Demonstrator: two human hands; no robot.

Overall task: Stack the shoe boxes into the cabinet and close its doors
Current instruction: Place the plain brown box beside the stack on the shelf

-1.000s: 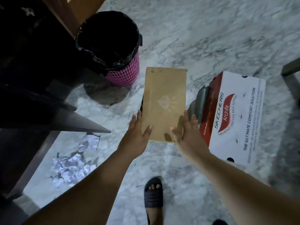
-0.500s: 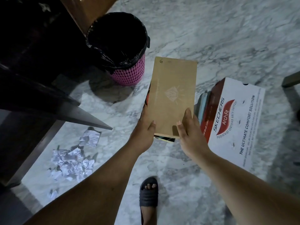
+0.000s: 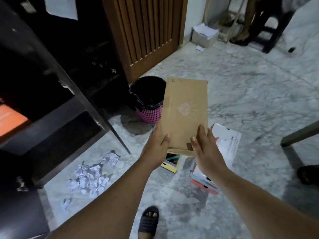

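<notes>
1. Dark cabinet (image 3: 51,94) on left, door (image 3: 96,107) swung open; inside mostly too dark to read, only an orange box (image 3: 10,118) shows on a shelf at the far left edge.
2. Marble floor (image 3: 250,100) carries everything else; wooden slatted panel (image 3: 146,35) stands behind the bin.
3. Brown shoe box (image 3: 184,114) is held up above the floor, lid facing the camera, faint diamond logo on top, just right of the bin and outside the cabinet.
4. Left hand (image 3: 157,147) grips the box's near left edge, thumb on the lid, fingers curled under. Right hand (image 3: 205,152) grips the near right edge, thumb on the lid.
5. Pink mesh bin (image 3: 148,100) with black liner near the cabinet door; contents cannot be seen, interior is black.
6. White shoe box (image 3: 226,144) lies on the floor under the right hand, partly hidden; another box with orange edge (image 3: 205,183) below it.
7. Yellow-edged box (image 3: 170,163) on the floor below the held one, mostly covered.
8. Crumpled paper (image 3: 89,178) scattered on the floor by the cabinet base.
9. Small carton (image 3: 203,37) with white papers on top, far back by the wall.
10. Sandalled foot (image 3: 148,221) at the bottom.
</notes>
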